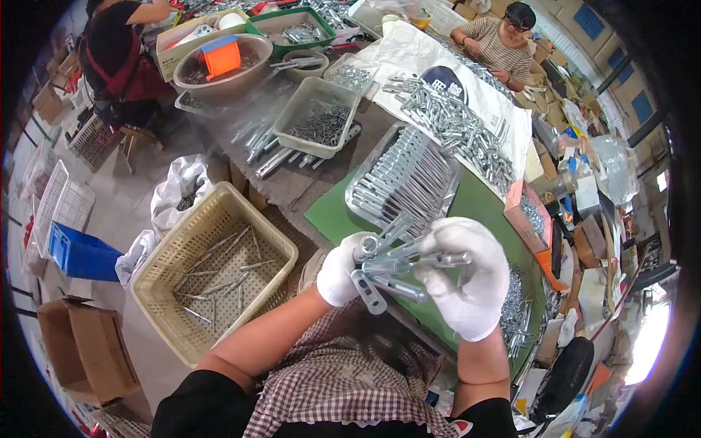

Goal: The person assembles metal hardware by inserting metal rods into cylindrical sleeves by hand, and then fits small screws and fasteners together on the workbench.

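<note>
Both of my hands wear white gloves and are raised over the near edge of the green mat. Between them is a fanned bunch of shiny slotted metal tubes, pointing several ways. My left hand has its fingers closed round the bunch on its left side. My right hand is curled over the right side, thumb and fingers on tubes there; part of its grip is hidden. Just beyond my hands sits a metal tray holding rows of slotted tubes and rods.
Left of me stands a cream plastic basket with scattered metal rods. A loose tube heap covers white cloth at the far right. A small-parts bin and a pink box flank the mat. A person works across the table.
</note>
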A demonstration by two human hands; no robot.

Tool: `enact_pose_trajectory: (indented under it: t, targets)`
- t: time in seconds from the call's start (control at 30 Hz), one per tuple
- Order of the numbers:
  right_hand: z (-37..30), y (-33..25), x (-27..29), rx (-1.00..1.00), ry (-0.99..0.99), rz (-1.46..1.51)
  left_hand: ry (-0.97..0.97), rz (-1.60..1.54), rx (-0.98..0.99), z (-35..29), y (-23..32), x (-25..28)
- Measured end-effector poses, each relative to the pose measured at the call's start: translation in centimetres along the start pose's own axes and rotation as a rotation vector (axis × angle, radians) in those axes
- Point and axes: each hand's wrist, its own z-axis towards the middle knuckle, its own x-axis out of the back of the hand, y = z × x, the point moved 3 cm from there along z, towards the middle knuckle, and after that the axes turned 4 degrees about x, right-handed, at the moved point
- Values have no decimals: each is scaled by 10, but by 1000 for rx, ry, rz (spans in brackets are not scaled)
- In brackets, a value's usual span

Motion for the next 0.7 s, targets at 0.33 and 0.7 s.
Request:
enact_pose_trajectory:
  t: [0.33,0.7]
  targets:
    - [1,-5,5,5,147,-98,9,-66,90,2,-5,-2]
    - [7,-5,-4,213,-71,-112,31,242,-87,-3,-3,2]
